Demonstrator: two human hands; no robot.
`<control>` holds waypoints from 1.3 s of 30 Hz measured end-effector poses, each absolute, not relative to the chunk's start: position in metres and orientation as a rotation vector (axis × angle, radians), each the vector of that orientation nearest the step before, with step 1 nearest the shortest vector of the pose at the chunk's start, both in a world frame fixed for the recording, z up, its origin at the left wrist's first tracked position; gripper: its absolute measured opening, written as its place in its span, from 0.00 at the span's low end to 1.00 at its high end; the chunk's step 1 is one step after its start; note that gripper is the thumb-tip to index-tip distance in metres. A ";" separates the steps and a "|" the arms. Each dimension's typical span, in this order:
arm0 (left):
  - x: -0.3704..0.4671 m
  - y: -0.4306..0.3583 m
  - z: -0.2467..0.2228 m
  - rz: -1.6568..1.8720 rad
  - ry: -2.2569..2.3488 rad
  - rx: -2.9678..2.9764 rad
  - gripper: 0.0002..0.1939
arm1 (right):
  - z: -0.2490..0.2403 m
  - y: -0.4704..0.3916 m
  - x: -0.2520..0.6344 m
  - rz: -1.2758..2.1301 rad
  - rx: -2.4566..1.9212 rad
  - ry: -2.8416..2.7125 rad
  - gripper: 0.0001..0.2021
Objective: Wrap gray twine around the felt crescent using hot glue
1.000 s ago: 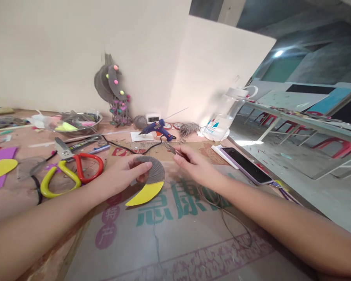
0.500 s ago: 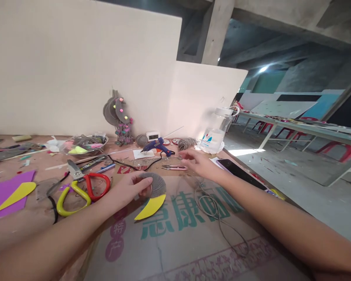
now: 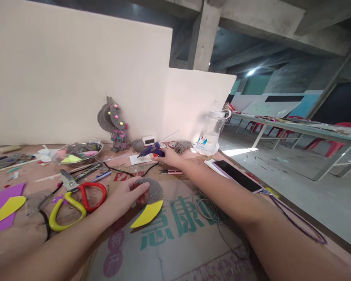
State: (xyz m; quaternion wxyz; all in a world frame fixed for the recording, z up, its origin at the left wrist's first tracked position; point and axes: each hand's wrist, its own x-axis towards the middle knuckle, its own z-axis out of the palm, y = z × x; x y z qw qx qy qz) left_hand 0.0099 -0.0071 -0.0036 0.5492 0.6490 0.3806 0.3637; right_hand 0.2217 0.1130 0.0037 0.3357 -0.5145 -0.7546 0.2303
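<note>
Between the thumb and fingers of my left hand (image 3: pixel 130 195) is a yellow crescent cutout (image 3: pixel 148 214), its upper part wound with grey yarn (image 3: pixel 155 190). My right hand (image 3: pixel 171 159) reaches across to the back of the table and closes round the handle of a dark blue glue gun (image 3: pixel 152 150). The gun's nozzle points left over a white paper piece (image 3: pixel 137 160). Just in front of that hand lie small thread snips (image 3: pixel 171 171), partly covered by my wrist. A loose strand of grey yarn (image 3: pixel 219 222) trails over the printed cardboard (image 3: pixel 175 253) under my forearm.
Large scissors (image 3: pixel 73 195) with red and yellow handles lie left of my left hand. Behind stand a bowl of scraps (image 3: pixel 99 148), a decorated grey moon piece (image 3: pixel 114 121), a small clock (image 3: pixel 149 141) and a water bottle (image 3: pixel 210 134). A phone (image 3: pixel 236 175) lies near the right edge.
My right hand has moved forward and left from above the snips to the glue gun and taken hold of its handle. My left hand still holds the crescent. The view has shifted slightly.
</note>
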 end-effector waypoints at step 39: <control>0.007 -0.011 0.006 0.874 1.120 1.691 0.14 | 0.011 -0.019 0.203 1.028 -1.242 -1.676 0.11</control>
